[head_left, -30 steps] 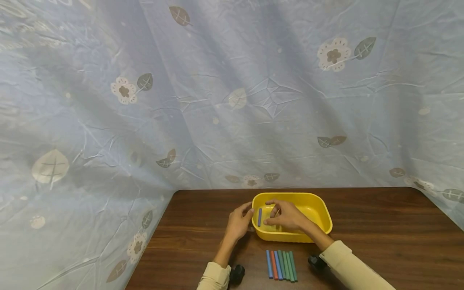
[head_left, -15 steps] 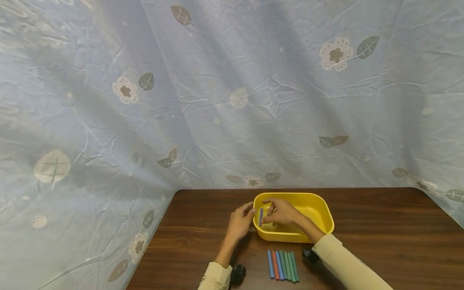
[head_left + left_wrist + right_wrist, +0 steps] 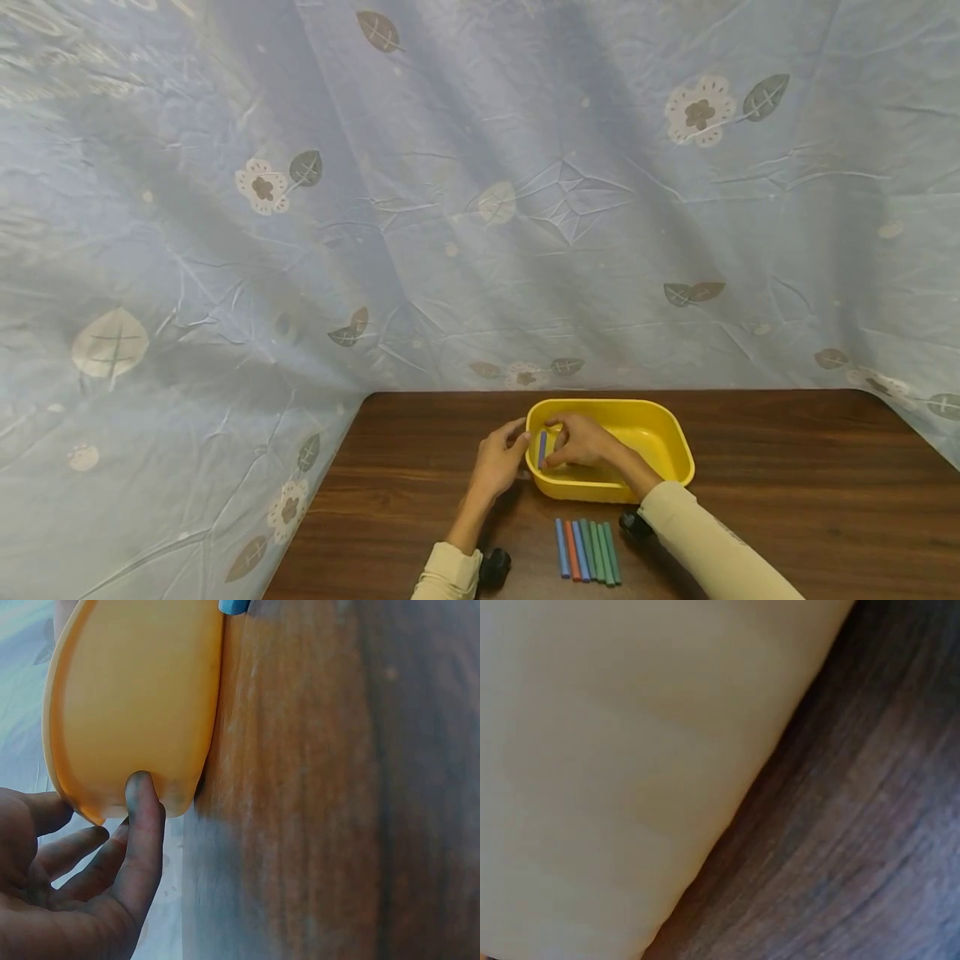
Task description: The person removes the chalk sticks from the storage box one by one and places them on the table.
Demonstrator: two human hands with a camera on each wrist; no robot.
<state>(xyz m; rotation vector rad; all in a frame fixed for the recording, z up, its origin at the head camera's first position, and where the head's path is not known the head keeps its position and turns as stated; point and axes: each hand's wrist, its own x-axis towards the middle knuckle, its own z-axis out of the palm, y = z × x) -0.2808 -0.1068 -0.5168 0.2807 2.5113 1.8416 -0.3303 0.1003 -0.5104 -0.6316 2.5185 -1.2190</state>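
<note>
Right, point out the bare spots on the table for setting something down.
Bare wood lies right of the yellow tub and left of the left hand. It is crowded in front of the tub, where the chalk sticks lie, and at the right hand.

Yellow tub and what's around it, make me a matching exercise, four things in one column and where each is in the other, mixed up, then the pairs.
Things:
1. blue stick
2. row of coloured sticks
3. left hand
4. yellow tub

Places:
A. on the brown table, against the floral cloth backdrop
B. touching the tub's outer left wall
C. flat on the table, nearer the person than the tub
D. inside the tub, at the right hand

Pairs: 1-D, 2-C, 3-B, 4-A
</note>
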